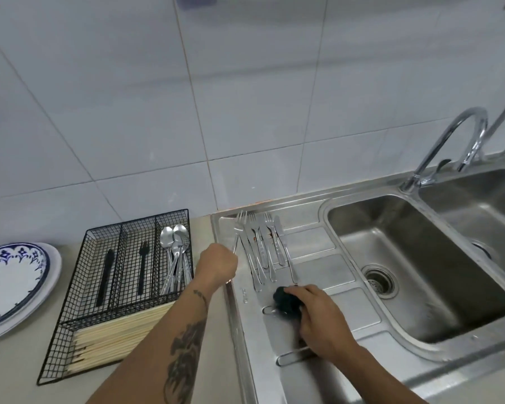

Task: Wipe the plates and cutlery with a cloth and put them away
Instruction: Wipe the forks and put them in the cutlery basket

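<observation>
My left hand (217, 263) grips the handle of a steel fork (237, 230), its tines pointing away over the drainboard's left edge. My right hand (315, 316) holds a dark cloth (285, 298) down on the steel drainboard (312, 246). Several more forks and a knife (263, 246) lie side by side on the drainboard just beyond the cloth. A black wire cutlery tray (79, 290) stands on the counter to the left, with spoons (174, 258), a black fork (142, 266) and a black knife (105, 275) in its compartments. Stacked blue-patterned plates (9, 281) sit at the far left.
Pale chopsticks (114, 336) fill the tray's front compartment. A double steel sink (414, 263) with a drain and a curved tap (449, 141) lies to the right. Two loose handles lie on the drainboard near my right hand. A tiled wall stands behind.
</observation>
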